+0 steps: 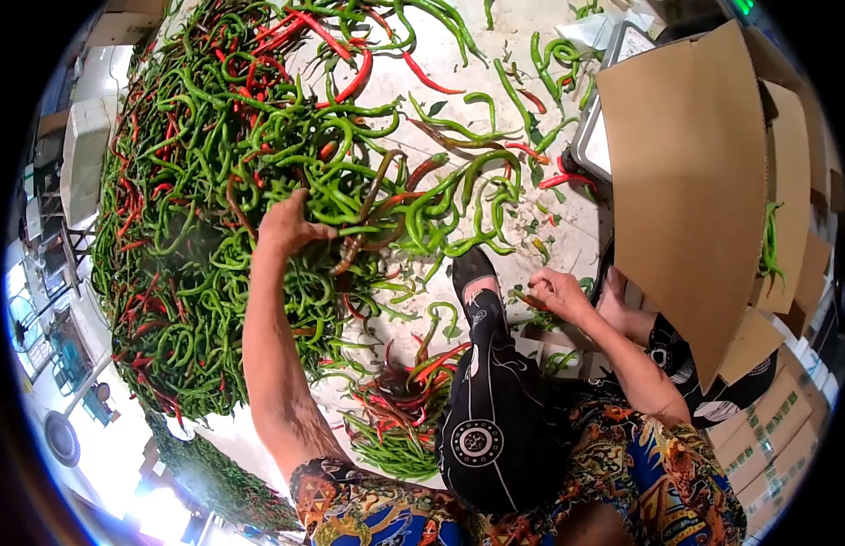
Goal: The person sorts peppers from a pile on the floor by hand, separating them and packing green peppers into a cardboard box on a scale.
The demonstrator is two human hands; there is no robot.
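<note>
My left hand (291,226) reaches onto the big heap of green and red chili peppers (213,209). Its thumb is stretched out to the side, apart from the fingers, and touches the peppers; some fingertips are hard to make out among them. Over the floor beside my knee, my right hand (561,296) is closed in a pinch. A brownish-red chili pepper (530,300) shows at its fingertips. Between the hands, loose green peppers (432,214) lie spread on the pale floor, with darker reddish ones mixed in.
A smaller pile of peppers (409,400) lies beside my leg (482,400). On the right, a large cardboard flap (686,182) stands beside a metal-rimmed tray (586,146). Stacked cardboard boxes (768,428) are at lower right. Another heap of peppers (213,469) is at lower left.
</note>
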